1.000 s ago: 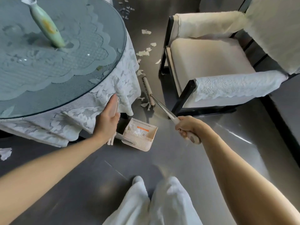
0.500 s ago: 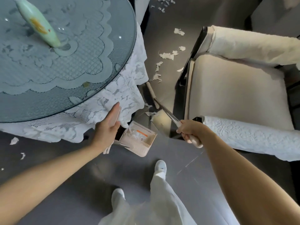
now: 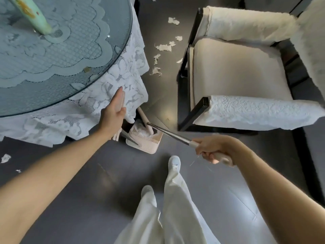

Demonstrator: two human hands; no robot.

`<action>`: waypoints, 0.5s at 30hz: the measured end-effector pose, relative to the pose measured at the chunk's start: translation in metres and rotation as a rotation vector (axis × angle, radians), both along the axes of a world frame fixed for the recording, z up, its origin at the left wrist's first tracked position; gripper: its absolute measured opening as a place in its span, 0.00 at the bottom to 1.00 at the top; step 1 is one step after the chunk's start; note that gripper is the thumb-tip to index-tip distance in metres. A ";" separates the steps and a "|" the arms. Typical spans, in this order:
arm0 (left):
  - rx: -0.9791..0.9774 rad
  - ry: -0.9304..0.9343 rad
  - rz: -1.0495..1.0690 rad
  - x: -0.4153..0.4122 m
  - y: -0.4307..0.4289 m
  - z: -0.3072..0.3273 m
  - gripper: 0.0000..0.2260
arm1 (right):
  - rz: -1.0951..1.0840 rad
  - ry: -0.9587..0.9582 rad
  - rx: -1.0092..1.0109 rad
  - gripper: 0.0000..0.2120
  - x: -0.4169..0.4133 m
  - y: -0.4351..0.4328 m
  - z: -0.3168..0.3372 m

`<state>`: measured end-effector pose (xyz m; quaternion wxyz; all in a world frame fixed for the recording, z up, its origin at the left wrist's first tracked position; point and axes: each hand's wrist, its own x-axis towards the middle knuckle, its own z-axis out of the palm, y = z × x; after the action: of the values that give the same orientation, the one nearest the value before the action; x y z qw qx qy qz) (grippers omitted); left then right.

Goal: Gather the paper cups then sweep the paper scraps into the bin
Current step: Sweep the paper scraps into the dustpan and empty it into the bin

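My right hand (image 3: 214, 148) grips the pale end of a broom's metal handle (image 3: 168, 133). The pink broom head (image 3: 144, 118) lies across the mouth of a pink dustpan (image 3: 149, 143) on the dark floor, with white scraps inside the pan. My left hand (image 3: 112, 118) holds the top of the dustpan's upright handle, thumb stretched along it, beside the hanging lace tablecloth. Several torn paper scraps (image 3: 164, 47) lie on the floor between the table and the armchair. No paper cups or bin are in view.
A round glass-topped table (image 3: 73, 55) with a lace cloth and a green vase (image 3: 33, 16) stands at left. A cream armchair (image 3: 233, 76) with a black frame stands at right. More scraps (image 3: 5, 158) lie at far left. My white-trousered legs stand below.
The broom head has been drawn back from the floor by the table's edge into the dustpan. My right hand dropped lower and to the right; I stepped forward.
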<state>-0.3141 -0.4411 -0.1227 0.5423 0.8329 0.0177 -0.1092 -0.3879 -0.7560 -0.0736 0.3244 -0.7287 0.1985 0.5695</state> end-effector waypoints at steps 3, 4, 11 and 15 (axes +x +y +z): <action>-0.016 0.007 -0.030 -0.021 0.006 0.008 0.31 | -0.079 0.041 0.058 0.15 -0.019 -0.015 0.017; 0.001 -0.006 -0.047 -0.029 0.007 0.011 0.31 | -0.098 0.040 0.064 0.17 -0.025 -0.016 0.022; 0.015 -0.048 -0.064 -0.083 0.018 0.024 0.29 | -0.084 -0.107 0.004 0.16 -0.050 0.004 0.033; 0.103 -0.046 0.004 -0.104 0.034 0.009 0.30 | 0.073 -0.247 -0.116 0.13 -0.074 0.032 0.012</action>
<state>-0.4180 -0.4074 -0.1142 0.4991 0.8620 0.0125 -0.0880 -0.4620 -0.7237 -0.0619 0.2828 -0.8175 0.1627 0.4746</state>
